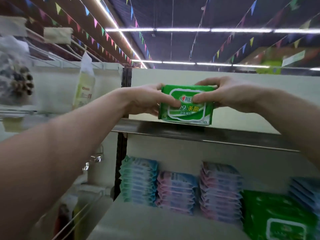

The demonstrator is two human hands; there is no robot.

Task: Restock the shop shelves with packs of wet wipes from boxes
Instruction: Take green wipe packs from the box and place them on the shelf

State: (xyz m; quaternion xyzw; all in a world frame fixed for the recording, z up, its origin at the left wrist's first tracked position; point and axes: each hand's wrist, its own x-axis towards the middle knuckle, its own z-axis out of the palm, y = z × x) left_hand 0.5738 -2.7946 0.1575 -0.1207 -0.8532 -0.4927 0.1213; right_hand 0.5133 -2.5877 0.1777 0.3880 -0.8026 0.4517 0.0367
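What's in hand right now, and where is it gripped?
One green wet wipes pack, held by both hands: the left hand pinches its left end, the right hand its right end.

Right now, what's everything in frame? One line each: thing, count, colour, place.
green wipes pack: 1, green with white label, at the upper shelf's front, held at both ends
upper shelf: 1, pale, metal front edge, mid frame
lower shelf: 1, pale, bottom of frame
teal-blue pack stack: 1, teal and blue, lower shelf, leftmost
pink-blue pack stacks: 2, pink and blue, lower shelf, centre
blue pack stack: 1, blue, lower shelf, far right, blurred
large green packs: count unclear, green, lower shelf, front right
hanging bags: several, pale, left side, blurred
bunting: many flags, mixed colours, overhead
strip lights: several rows, white, overhead
left hand: grips the pack's left end
right hand: grips the pack's right end
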